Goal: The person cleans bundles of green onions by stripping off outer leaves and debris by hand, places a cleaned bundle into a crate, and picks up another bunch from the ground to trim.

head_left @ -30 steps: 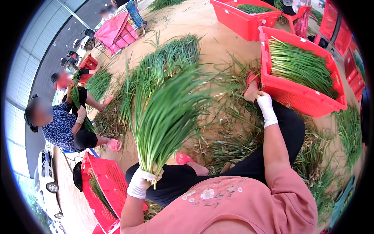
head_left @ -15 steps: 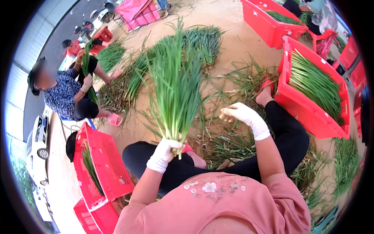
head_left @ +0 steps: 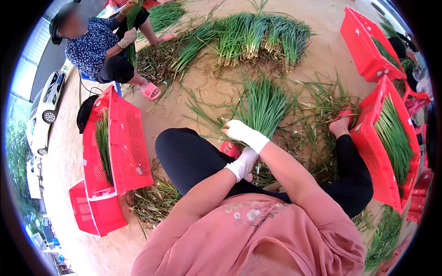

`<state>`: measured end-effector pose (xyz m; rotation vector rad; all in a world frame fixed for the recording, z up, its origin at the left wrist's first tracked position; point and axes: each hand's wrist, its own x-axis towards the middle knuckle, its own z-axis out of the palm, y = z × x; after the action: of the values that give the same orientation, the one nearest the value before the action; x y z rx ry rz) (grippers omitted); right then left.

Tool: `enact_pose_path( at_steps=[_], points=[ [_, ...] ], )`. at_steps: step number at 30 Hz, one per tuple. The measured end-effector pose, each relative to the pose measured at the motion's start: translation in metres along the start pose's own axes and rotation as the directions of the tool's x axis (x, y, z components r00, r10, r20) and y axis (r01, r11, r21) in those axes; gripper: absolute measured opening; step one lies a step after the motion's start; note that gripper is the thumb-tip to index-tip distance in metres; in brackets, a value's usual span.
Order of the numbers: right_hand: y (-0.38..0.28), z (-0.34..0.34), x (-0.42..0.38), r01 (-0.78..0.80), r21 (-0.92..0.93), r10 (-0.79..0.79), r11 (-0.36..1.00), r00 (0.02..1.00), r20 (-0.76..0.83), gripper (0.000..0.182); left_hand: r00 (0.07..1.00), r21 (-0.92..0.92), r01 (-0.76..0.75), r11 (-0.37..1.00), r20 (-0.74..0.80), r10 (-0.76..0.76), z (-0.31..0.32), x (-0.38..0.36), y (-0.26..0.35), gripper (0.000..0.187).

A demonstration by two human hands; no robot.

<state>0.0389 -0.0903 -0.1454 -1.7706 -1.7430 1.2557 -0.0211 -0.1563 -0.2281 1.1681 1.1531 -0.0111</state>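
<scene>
Head view: both gloved hands meet low over the person's lap at the root end of a bunch of green chives. The right hand is closed around the stalks; the left hand, just beneath it and partly hidden, looks curled shut too. The leaves fan toward the sandy ground. A red crate stands left.

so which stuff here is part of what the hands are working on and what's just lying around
In hand:
- bunch of green stalks
- right hand on its base
- left hand beneath

Lying about:
- row of bundles
- red crate
- filled crate
- loose trimmings
</scene>
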Motion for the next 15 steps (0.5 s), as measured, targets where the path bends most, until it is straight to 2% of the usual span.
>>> enact_pose_path(
  at_steps=[1,2,3,4,5,6,7,8,9,10,11,12,13,15],
  points=[
    [-0.011,-0.018,-0.012,0.104,0.178,-0.072,0.979,0.981,-0.181,0.032,0.958,-0.24,0.27,0.933,-0.028,-0.285,-0.002,-0.02,0.022,0.033],
    [-0.007,-0.031,-0.019,0.227,0.59,-0.051,0.775,0.953,-0.3,0.024,0.982,-0.32,0.185,0.929,0.013,-0.191,-0.016,-0.014,0.016,0.03],
    [-0.004,-0.044,-0.03,0.497,0.617,-0.011,0.61,0.784,-0.621,0.023,0.995,-0.41,0.103,0.906,0.048,-0.092,-0.028,-0.007,0.007,0.028],
    [-0.001,-0.064,-0.048,0.619,0.553,0.131,0.558,0.593,-0.795,0.02,0.996,-0.512,0.079,0.855,0.082,-0.043,-0.044,-0.033,0.032,0.03],
    [0.019,-0.075,-0.055,0.669,0.56,0.252,0.489,0.506,-0.825,0.018,0.994,-0.6,0.062,0.798,0.108,0.004,-0.062,-0.07,0.07,0.033],
    [0.044,-0.074,-0.054,0.673,0.604,0.31,0.427,0.518,-0.797,0.018,0.991,-0.654,-0.002,0.756,0.103,0.092,-0.073,-0.087,0.086,0.033],
    [0.062,-0.059,-0.046,0.513,0.634,0.359,0.579,0.537,-0.763,0.018,0.98,-0.705,-0.062,0.706,0.092,0.178,-0.083,-0.095,0.096,0.033],
    [0.074,-0.038,-0.04,0.237,0.55,0.331,0.801,0.59,-0.736,0.019,0.971,-0.725,-0.105,0.68,0.072,0.227,-0.093,-0.094,0.1,0.033],
    [0.113,0.003,-0.021,0.043,0.422,0.264,0.905,0.722,-0.64,0.02,0.96,-0.747,-0.148,0.648,0.049,0.275,-0.1,-0.093,0.103,0.033],
    [0.138,0.038,-0.013,-0.141,0.296,0.259,0.945,0.874,-0.411,0.026,0.947,-0.748,-0.184,0.638,0.039,0.318,-0.102,-0.098,0.113,0.032],
    [0.133,0.057,-0.016,-0.245,-0.053,0.215,0.968,0.918,-0.333,0.029,0.948,-0.749,-0.212,0.627,0.0,0.32,-0.105,-0.099,0.117,0.033],
    [0.134,0.076,-0.02,-0.26,-0.182,0.198,0.948,0.933,-0.301,0.028,0.942,-0.744,-0.256,0.617,-0.047,0.333,-0.104,-0.098,0.117,0.033],
    [0.135,0.089,-0.019,-0.328,-0.291,0.247,0.899,0.927,-0.282,0.025,0.933,-0.737,-0.302,0.605,-0.096,0.348,-0.102,-0.098,0.116,0.033],
    [0.14,0.096,-0.016,-0.34,-0.344,0.253,0.875,0.928,-0.272,0.025,0.934,-0.751,-0.286,0.596,-0.079,0.349,-0.105,-0.097,0.108,0.032]
  ],
)
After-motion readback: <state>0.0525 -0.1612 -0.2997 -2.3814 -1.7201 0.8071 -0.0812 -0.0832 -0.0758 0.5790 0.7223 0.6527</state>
